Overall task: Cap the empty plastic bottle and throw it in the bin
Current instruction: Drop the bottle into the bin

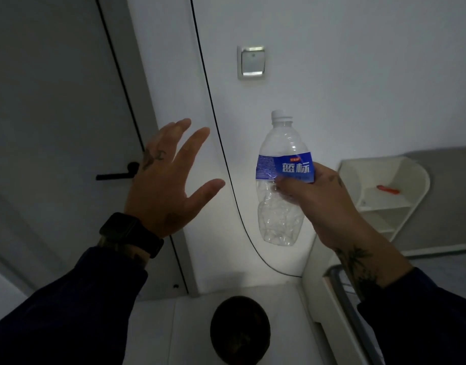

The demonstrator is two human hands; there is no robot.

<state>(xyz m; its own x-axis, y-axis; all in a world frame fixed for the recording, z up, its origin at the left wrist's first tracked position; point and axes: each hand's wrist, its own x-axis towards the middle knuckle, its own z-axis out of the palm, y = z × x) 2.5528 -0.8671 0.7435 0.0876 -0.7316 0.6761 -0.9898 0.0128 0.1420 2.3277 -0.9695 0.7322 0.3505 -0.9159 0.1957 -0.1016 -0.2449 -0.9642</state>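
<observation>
An empty clear plastic bottle (280,143) with a blue label and a white cap (279,115) on its neck is held upright in front of the white wall. My right hand (324,204) grips it around the middle, just below the label. My left hand (168,177) hovers to the left of the bottle with fingers spread and nothing in it. A dark round bin (239,330) stands on the floor below, under the bottle and slightly left.
A grey door with a black handle (118,175) is on the left. A wall switch (251,63) sits above the bottle, and a black cable (218,122) runs down the wall. A white shelf unit (392,196) with an orange item stands on the right.
</observation>
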